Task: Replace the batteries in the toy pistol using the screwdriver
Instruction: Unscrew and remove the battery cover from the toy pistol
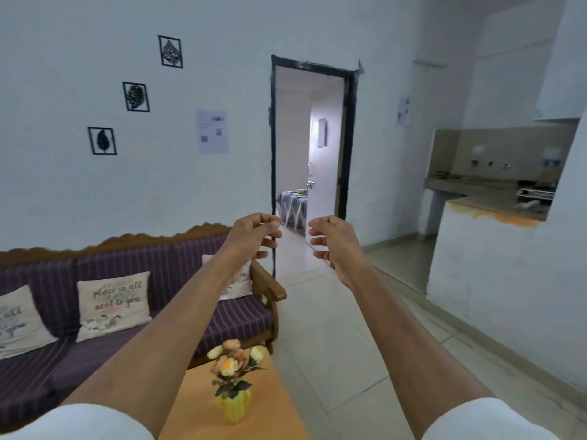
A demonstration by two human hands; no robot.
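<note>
Two hands up in front, arms stretched fwd at chest height, both in short white sleeves. Left hand (254, 235) and right hand (333, 241) face each other, palms inward, a small gap between the fingertips, not touching. Fingers of each loosely curled, grip half open, holding nothing.

No toy pistol, screwdriver or batteries visible anywhere in view; can't tell where they are.

Counted: 1 wooden worktop (197, 404) low centre, w/ 1 yellow vase (234, 408) of flowers standing on it. 1 purple striped sofa (95, 312) at left, 3 printed cushions (112, 304) on it, the third mostly hidden behind the left forearm. 3 black-framed leaf pictures (136, 96) on the wall, stepping up diagonally. 2 paper sheets (212, 131) taped up, one each side of the 1 open doorway (313, 144), bed seen through it. Kitchen counter (495, 206) at right.
</note>
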